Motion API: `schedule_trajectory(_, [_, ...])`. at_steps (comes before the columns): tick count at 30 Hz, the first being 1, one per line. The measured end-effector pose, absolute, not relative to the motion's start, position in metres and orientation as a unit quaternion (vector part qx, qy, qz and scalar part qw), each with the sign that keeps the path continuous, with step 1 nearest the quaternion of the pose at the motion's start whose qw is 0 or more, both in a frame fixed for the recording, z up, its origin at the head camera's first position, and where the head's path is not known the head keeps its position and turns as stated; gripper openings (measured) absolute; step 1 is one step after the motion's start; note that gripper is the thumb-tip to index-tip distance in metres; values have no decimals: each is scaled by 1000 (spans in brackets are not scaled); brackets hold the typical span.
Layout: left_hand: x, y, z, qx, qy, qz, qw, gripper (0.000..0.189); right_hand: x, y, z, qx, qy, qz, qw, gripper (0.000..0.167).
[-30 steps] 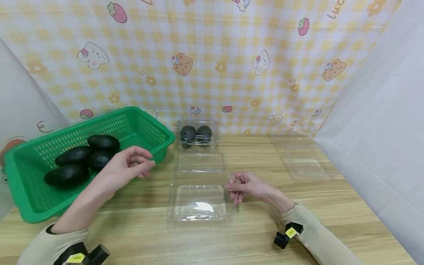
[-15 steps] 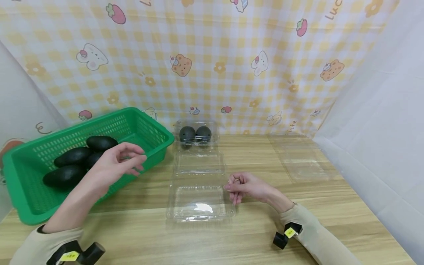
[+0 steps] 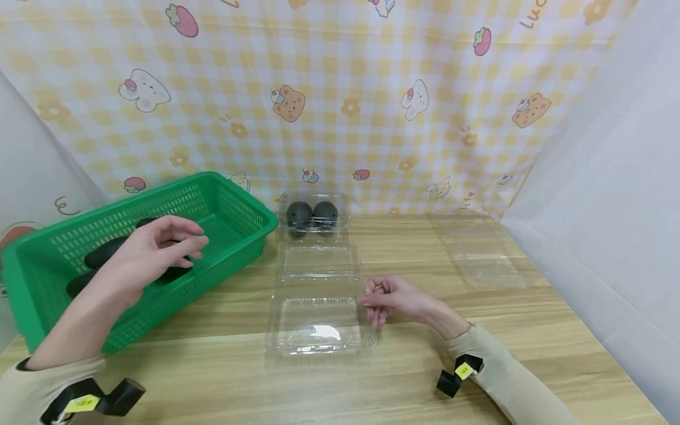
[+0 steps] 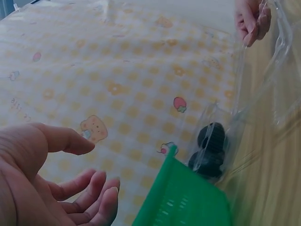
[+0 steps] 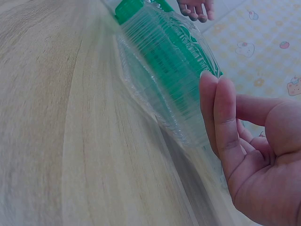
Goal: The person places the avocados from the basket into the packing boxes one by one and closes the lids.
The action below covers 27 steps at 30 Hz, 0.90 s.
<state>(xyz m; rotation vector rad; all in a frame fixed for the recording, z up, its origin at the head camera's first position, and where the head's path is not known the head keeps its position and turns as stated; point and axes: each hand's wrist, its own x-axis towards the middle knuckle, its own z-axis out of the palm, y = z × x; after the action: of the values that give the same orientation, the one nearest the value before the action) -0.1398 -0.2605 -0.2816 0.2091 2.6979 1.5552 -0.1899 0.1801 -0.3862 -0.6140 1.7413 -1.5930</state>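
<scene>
In the head view my left hand [image 3: 154, 248] is over the green basket [image 3: 241, 264], fingers loosely bent and holding nothing. Below it, partly hidden by the hand and forearm, lie several black, avocado-like fruits [image 3: 103, 254]. My right hand [image 3: 398, 301] pinches the right edge of an opened clear plastic clamshell box [image 3: 319, 321], which lies on the table in front of me with its lid side toward the back. The right wrist view shows the thumb and fingertips [image 5: 223, 96] together at the box's rim.
Behind the opened box stands another clear box [image 3: 346, 206] with two dark fruits [image 3: 300, 213] showing inside. More clear plastic packaging [image 3: 486, 257] lies at the right of the wooden table [image 3: 425, 372]. A checked cloth [image 3: 340, 136] hangs along the back.
My left hand has moved left, from the basket's front rim to over the fruits. The right hand stays at the box's edge.
</scene>
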Motion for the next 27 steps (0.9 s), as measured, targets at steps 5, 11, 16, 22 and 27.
schedule_trajectory(5, [-138, -272, -276, 67, 872, 485, -8, 34, -190, 180, -386, -240, 672, -612, 343, 11])
schedule_trajectory(11, [-139, -287, -268, 57, 882, 468, -12, 36, -190, 180, -386, -240, 672, -612, 342, 11])
schedule_trajectory(16, [-141, -302, -268, 40, 893, 448, -18, 35, -190, 180, -386, -241, 672, -611, 342, 11])
schedule_trajectory(22, [-142, -314, -272, 16, 908, 419, -25, 46, -191, 181, -387, -243, 669, -614, 342, 10])
schedule_trajectory(27, [-140, -325, -274, 10, 915, 403, -23, 51, -191, 181, -388, -242, 670, -613, 342, 11])
